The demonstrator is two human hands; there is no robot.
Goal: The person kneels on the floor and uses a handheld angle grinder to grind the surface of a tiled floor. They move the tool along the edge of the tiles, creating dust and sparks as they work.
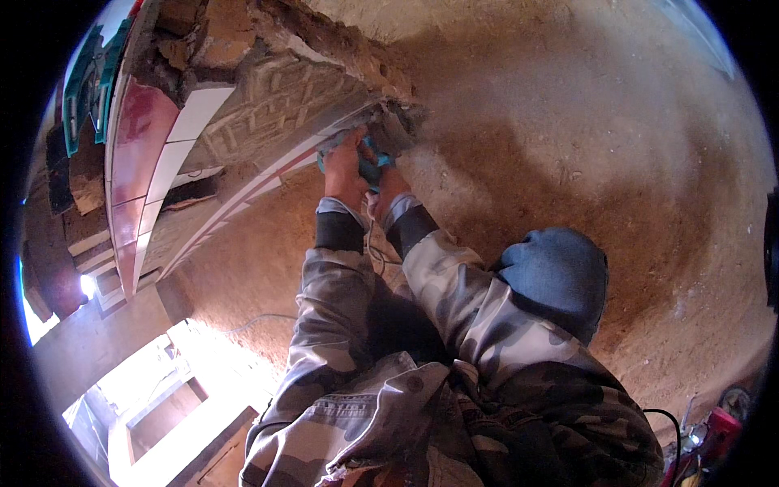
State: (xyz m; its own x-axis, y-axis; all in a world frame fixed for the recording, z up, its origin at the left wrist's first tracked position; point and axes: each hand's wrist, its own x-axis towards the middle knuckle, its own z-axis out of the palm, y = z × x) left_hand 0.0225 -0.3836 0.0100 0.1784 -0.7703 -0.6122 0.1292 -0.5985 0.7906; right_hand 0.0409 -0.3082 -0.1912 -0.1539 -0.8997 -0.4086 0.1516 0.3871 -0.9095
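Both my hands are wrapped round a teal corded power tool that looks like an angle grinder, held out ahead of me. My left hand grips its left side, and my right hand closes on it just to the right. The tool's dark front end is against or very near the lower end of a broken wall edge; haze and shadow hide the exact contact. A thin cord trails back from the tool between my forearms.
Red tiles and white tiles line the wall at left, beside bare ridged mortar and broken brick. Dusty earth floor spreads right. My bent knee is beside my right arm. A red object lies lower right.
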